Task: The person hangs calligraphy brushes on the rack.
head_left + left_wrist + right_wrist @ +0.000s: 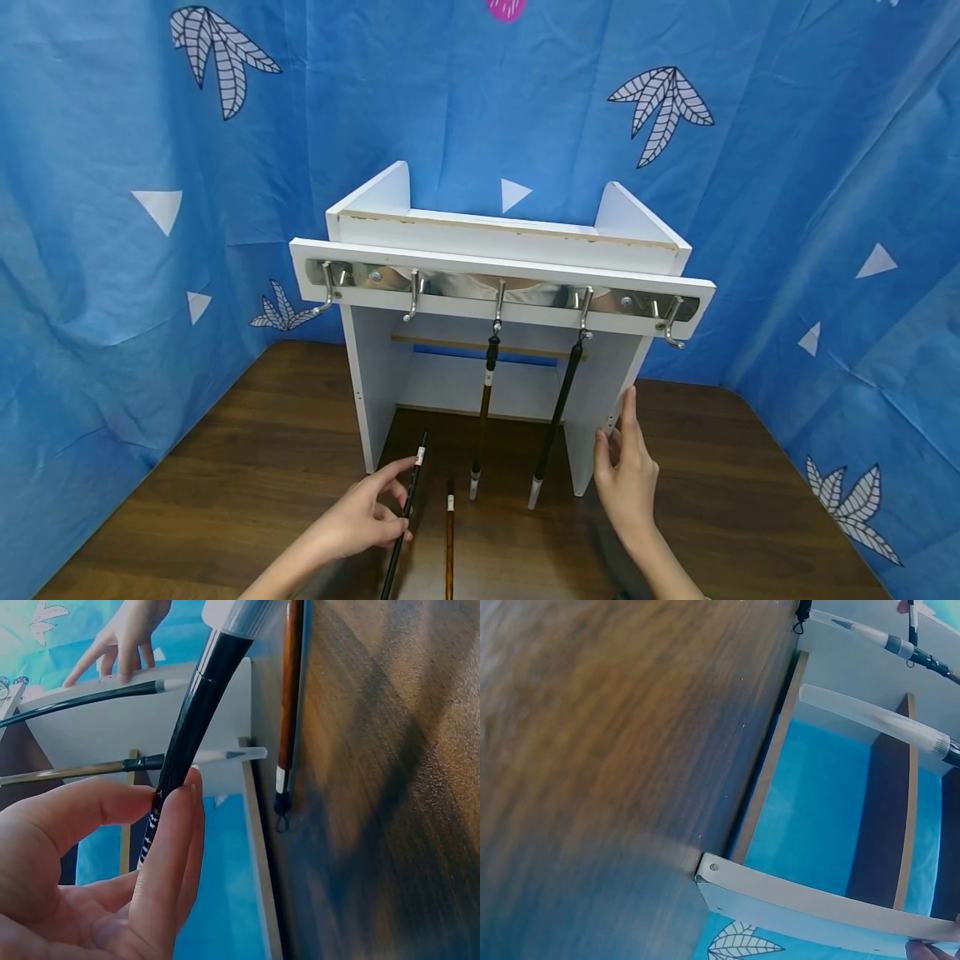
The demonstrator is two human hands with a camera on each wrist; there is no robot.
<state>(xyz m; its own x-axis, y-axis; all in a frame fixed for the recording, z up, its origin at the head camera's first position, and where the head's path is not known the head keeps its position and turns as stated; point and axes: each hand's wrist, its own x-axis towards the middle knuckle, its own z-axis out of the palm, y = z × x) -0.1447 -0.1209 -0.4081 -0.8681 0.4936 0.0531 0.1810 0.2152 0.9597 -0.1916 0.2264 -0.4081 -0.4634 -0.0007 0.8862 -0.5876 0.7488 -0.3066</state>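
Head view shows the left hand (365,517) with a black brush (199,712) pinched between thumb and fingers, in front of the rack (510,236) and just left of the lying brush (449,537) on the table (735,483). The right hand (628,475) grasps no brush; its fingers touch the rack's right side panel, the index finger stretched along it. To do this well, I would keep the pinch light but firm near the label (420,456), leave the loop (910,664) free of the fingers, let the right hand brace the rack, and mind the brown brush (486,400) and dark brush (556,417) hanging from the third and fourth hooks. The held one's loop end points away from the person, towards the rack; its clear cap (240,616) points back towards the person. Its long axis runs front to back, leaning slightly right at the far end; its exact tilt I cannot tell.
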